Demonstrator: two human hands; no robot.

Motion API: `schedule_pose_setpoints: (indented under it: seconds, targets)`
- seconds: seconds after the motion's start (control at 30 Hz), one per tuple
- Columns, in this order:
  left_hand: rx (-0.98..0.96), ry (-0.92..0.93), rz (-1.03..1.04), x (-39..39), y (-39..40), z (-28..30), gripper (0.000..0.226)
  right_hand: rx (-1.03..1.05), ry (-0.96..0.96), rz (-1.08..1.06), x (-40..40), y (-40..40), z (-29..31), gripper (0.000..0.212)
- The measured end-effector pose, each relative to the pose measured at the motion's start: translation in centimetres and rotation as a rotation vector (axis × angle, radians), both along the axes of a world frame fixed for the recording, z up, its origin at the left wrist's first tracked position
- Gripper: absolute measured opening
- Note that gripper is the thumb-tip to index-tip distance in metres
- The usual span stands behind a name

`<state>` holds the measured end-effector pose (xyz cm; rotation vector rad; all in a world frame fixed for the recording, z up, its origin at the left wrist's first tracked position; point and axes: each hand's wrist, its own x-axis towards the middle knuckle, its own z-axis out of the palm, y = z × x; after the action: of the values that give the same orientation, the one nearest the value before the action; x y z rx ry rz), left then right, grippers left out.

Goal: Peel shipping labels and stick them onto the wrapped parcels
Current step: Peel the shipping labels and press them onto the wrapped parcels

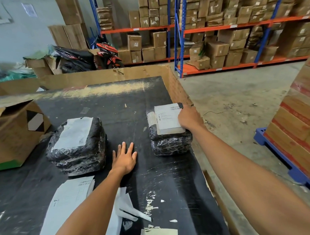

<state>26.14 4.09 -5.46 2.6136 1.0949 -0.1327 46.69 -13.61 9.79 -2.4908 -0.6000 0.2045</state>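
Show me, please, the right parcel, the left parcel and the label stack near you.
right parcel (171, 144): head view, black wrapped front side.
left parcel (75, 155): head view, black wrapped front side.
label stack (68, 198): head view, middle of top sheet.

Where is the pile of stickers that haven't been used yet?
In the head view, the stack of shipping labels lies at the near left of the black table, just in front of the left wrapped parcel and beside the left forearm.

Both parcels (76, 146) (171, 140) wear crinkled, glossy black plastic film. Their labels (74, 132) (168, 117) and the loose sheets (68, 200) are matt white paper. The bench (126, 116) top is dark, scuffed and scratched, edged with rough brown cardboard (103, 77).
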Motion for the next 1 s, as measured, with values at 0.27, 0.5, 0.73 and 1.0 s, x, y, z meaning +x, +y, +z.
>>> schedule_pose_setpoints:
  seconds: [0.27, 0.5, 0.73, 1.0]
  targets:
    - [-0.111, -0.194, -0.033, -2.8, -1.4, 2.8, 0.038, 0.295, -0.431, 0.293, -7.6, -0.2, -2.7, 0.028]
    - [-0.242, -0.53, 0.124, -10.9, -4.8, 6.7, 0.022, 0.35, -0.114, 0.613, -17.6, 1.8, -6.6, 0.024]
    - [-0.039, -0.613, 0.27, -20.8, -2.6, 7.3, 0.035, 0.194, 0.241, 0.758, -24.3, 5.6, -9.1, 0.023]
    - [-0.053, -0.376, 0.098, -25.8, 2.3, 1.4, 0.038, 0.021, 0.384, 0.554, -29.8, 10.2, -11.4, 0.057]
